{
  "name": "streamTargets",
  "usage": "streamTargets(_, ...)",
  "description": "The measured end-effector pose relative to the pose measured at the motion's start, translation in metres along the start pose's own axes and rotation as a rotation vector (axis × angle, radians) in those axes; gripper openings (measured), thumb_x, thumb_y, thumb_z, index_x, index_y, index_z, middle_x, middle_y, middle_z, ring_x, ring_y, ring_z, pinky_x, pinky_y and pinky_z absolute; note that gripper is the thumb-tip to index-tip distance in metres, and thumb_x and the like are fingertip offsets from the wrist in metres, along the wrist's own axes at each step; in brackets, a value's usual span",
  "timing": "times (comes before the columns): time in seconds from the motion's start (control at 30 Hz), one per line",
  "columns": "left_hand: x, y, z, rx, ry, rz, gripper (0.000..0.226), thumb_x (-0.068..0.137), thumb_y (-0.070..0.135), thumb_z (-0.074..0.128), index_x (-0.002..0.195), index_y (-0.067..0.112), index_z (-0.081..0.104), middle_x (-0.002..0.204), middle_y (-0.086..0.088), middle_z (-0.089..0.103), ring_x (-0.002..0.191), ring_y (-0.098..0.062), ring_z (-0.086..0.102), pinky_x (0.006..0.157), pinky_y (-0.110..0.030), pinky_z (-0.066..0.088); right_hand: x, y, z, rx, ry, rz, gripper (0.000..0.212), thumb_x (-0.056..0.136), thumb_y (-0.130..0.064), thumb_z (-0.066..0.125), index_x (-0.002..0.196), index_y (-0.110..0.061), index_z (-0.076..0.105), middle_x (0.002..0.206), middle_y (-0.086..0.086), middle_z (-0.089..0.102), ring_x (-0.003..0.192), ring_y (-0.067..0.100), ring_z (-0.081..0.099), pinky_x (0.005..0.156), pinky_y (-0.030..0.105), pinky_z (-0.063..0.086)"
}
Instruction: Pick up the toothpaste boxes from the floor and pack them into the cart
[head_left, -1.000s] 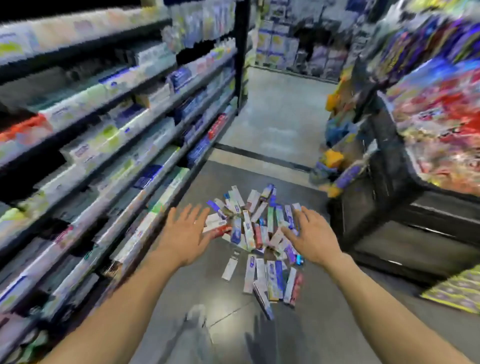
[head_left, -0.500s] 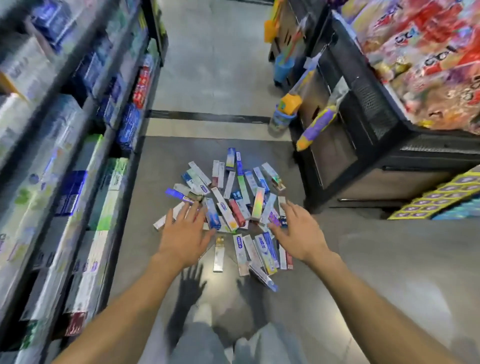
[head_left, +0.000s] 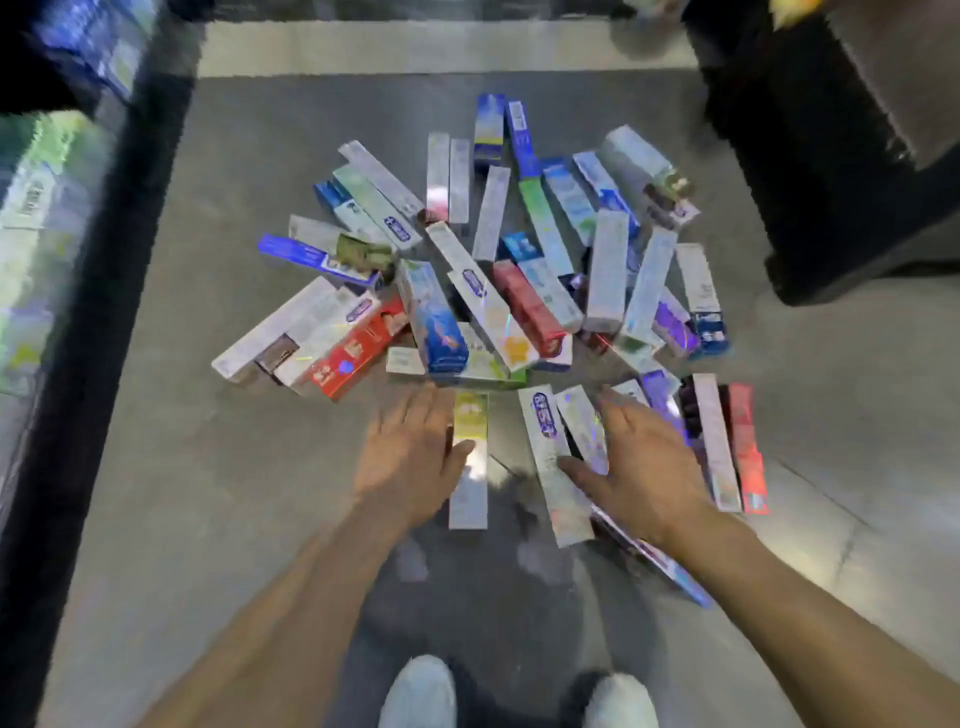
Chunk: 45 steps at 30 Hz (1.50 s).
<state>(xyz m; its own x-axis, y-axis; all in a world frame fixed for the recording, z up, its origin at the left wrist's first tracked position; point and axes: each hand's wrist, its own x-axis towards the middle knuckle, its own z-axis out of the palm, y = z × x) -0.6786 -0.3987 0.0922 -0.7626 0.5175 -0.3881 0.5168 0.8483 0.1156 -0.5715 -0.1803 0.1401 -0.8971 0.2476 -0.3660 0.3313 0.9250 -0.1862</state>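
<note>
Several toothpaste boxes (head_left: 493, 280) lie in a loose heap on the grey floor, in white, blue, red and silver. My left hand (head_left: 410, 457) hovers over the near edge of the heap, fingers spread, its thumb beside a yellow-topped silver box (head_left: 470, 457). My right hand (head_left: 639, 462) reaches with spread fingers over the near right boxes, its thumb on a white box with a purple logo (head_left: 550, 457). Neither hand holds anything. No cart is in view.
A stocked shelf unit (head_left: 57, 218) with a black base runs along the left. A black display stand (head_left: 841, 156) occupies the far right. My two light shoes (head_left: 421, 691) stand at the bottom. A pale floor strip (head_left: 415, 49) crosses beyond the heap.
The view has tilted down and come much closer to the heap. Both hands have dropped from above the pile's middle to its near edge, still spread and holding nothing.
</note>
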Motion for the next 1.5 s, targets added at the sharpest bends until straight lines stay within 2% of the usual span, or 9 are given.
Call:
streamTargets(0.17,0.063,-0.018,0.109,0.059,0.036,0.014,0.073,0.102,0.059,0.029,0.161,0.02,0.008,0.169,-0.002,0.009,0.155,-0.023,0.01,0.126,-0.044,0.007,0.059,0.029,0.112,-0.123,-0.008,-0.049,0.087,0.095,-0.064,0.048,0.159,-0.012,0.019,0.167,0.011,0.018,0.154,0.026,0.017,0.125,0.038,0.009)
streamTargets(0.27,0.076,-0.025,0.135,0.117,0.029,0.045,0.073,0.102,0.059,0.025,0.161,0.019,0.007,0.169,-0.004,0.013,0.154,-0.025,0.014,0.125,-0.044,0.013,0.076,0.031,0.144,-0.115,0.001,-0.016,0.086,0.094,-0.064,0.05,0.158,-0.013,0.022,0.164,0.013,0.025,0.15,0.029,0.025,0.122,0.039,0.02)
streamTargets(0.4,0.067,-0.022,0.146,-0.039,0.016,0.004,0.076,0.099,0.066,0.031,0.157,0.018,0.021,0.155,-0.007,0.04,0.139,-0.027,0.041,0.114,-0.042,0.033,0.076,0.025,0.157,-0.174,0.078,0.079,0.065,0.092,-0.06,0.05,0.138,-0.015,0.044,0.137,0.013,0.055,0.124,0.034,0.052,0.099,0.041,0.043)
streamTargets(0.7,0.063,0.016,0.161,-0.256,-0.067,-0.214,0.086,0.086,0.079,0.046,0.146,0.017,0.04,0.139,-0.009,0.051,0.127,-0.027,0.047,0.104,-0.042,0.043,0.061,0.016,0.185,-0.146,0.047,0.206,0.07,0.088,-0.065,0.054,0.131,-0.01,0.044,0.125,0.013,0.057,0.113,0.033,0.059,0.097,0.045,0.043)
streamTargets(0.87,0.07,0.029,0.165,-0.495,0.014,-0.317,0.077,0.081,0.054,0.072,0.135,0.011,0.039,0.132,-0.014,0.051,0.118,-0.031,0.053,0.096,-0.045,0.049,0.076,0.019,0.173,-0.043,-0.038,0.258,0.067,0.082,-0.062,0.063,0.124,-0.012,0.046,0.118,0.007,0.061,0.107,0.028,0.063,0.082,0.039,0.045)
streamTargets(1.13,0.056,0.02,0.132,-0.846,0.068,-0.299,0.055,0.085,0.034,0.076,0.115,0.019,0.033,0.112,0.003,0.06,0.095,-0.019,0.06,0.081,-0.036,0.051,0.075,0.025,0.149,0.219,-0.019,0.352,0.061,0.075,-0.062,0.065,0.111,-0.015,0.049,0.103,0.004,0.063,0.096,0.028,0.064,0.069,0.034,0.043)
streamTargets(1.27,0.044,0.025,0.092,-0.993,0.064,-0.296,0.06,0.085,0.027,0.08,0.124,0.022,0.035,0.101,0.015,0.056,0.081,0.004,0.053,0.061,-0.005,0.042,0.069,0.022,0.121,0.328,-0.047,0.366,0.062,0.074,-0.066,0.063,0.107,-0.014,0.05,0.091,0.0,0.061,0.084,0.022,0.06,0.063,0.033,0.045)
streamTargets(1.4,0.026,0.032,0.05,-1.111,0.066,-0.303,0.065,0.08,0.031,0.084,0.131,0.022,0.046,0.115,0.01,0.064,0.095,-0.002,0.06,0.07,-0.012,0.043,0.059,0.008,0.078,0.621,-0.028,0.361,0.06,0.071,-0.059,0.068,0.108,-0.014,0.055,0.095,0.002,0.067,0.086,0.021,0.064,0.064,0.031,0.048)
streamTargets(1.5,0.005,0.04,0.009,-1.224,0.058,-0.369,0.07,0.068,0.039,0.09,0.123,0.023,0.049,0.115,0.006,0.069,0.101,-0.01,0.067,0.087,-0.031,0.054,0.038,-0.005,0.033,0.817,0.026,0.359,0.051,0.08,-0.042,0.076,0.11,-0.015,0.046,0.086,-0.01,0.057,0.077,0.008,0.057,0.057,0.026,0.043)
